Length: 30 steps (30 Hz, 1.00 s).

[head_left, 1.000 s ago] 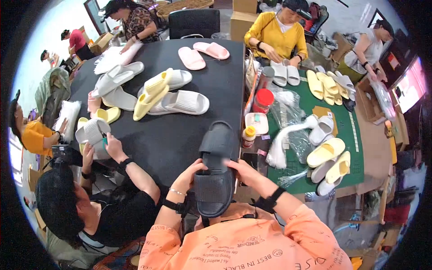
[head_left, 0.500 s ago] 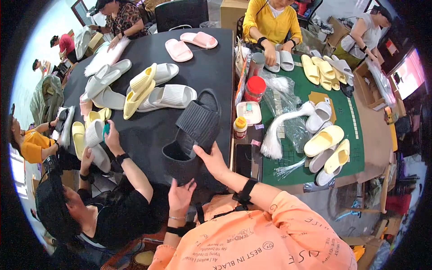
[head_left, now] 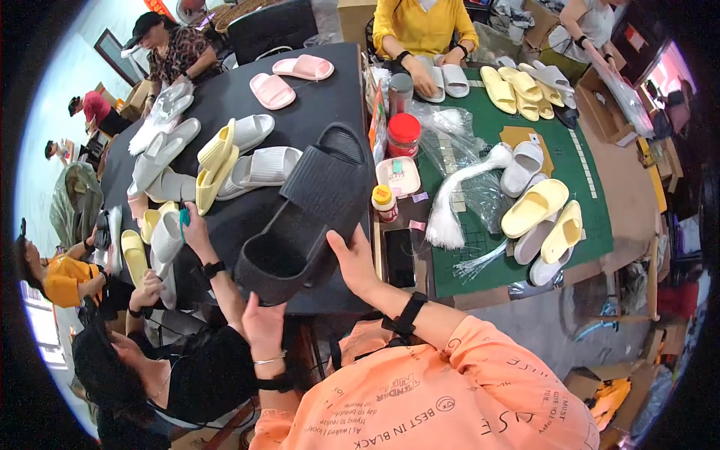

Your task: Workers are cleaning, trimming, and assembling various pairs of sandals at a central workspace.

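A pair of black slippers with ribbed straps is in front of me, overlapping with their toes at opposite ends. My right hand grips their right side, thumb on the edge. At the lower end my left hand holds the near toe, its fingers partly hidden underneath. Beyond the pair lie grey slippers and yellow slippers on the black table. Pink slippers sit farther back.
Close on my left, a co-worker handles a light slipper with a green-handled tool. To the right are a red-lidded jar, a yellow-capped bottle, a phone, white plastic strands and yellow slippers on a green mat.
The black slippers have come nearer and tilted, lower end leftward. My left hand, open and apart from them before, now holds their near end. The view has shifted slightly.
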Tool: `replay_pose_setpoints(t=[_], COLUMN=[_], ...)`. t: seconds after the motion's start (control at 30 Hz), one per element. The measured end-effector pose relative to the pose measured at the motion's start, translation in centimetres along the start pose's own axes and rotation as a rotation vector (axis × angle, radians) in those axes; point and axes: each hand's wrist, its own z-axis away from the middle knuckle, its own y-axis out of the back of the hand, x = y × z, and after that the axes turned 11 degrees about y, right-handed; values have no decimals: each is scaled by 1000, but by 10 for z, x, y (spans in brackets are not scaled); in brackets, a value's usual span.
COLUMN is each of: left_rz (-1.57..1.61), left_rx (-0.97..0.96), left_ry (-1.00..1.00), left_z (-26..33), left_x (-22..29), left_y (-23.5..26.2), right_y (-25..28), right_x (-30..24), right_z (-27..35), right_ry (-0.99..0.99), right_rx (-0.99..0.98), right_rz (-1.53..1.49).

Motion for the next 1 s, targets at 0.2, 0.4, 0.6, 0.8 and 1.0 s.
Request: replay_pose_setpoints(t=[0.2, 0.4, 0.6, 0.8, 1.0], left_rz=[-581, -1075, -1441, -1435, -1707], left_rx=[134, 5, -21, 70, 622], left_ry=[-203, -15, 83, -33, -439], left_z=[6, -58, -161, -204, -177], left_x=[105, 103, 64, 39, -6], left_y=[33, 4, 21, 57, 37], right_y=[30, 54, 61, 84, 108], right_x=[-4, 57, 43, 41, 28], right_z=[-28, -12, -12, -6, 12], right_ry=[108, -369, -377, -396, -168], right_rx=[8, -338, -597, -513, -295], right_rz=[277, 573, 1433, 1373, 1154])
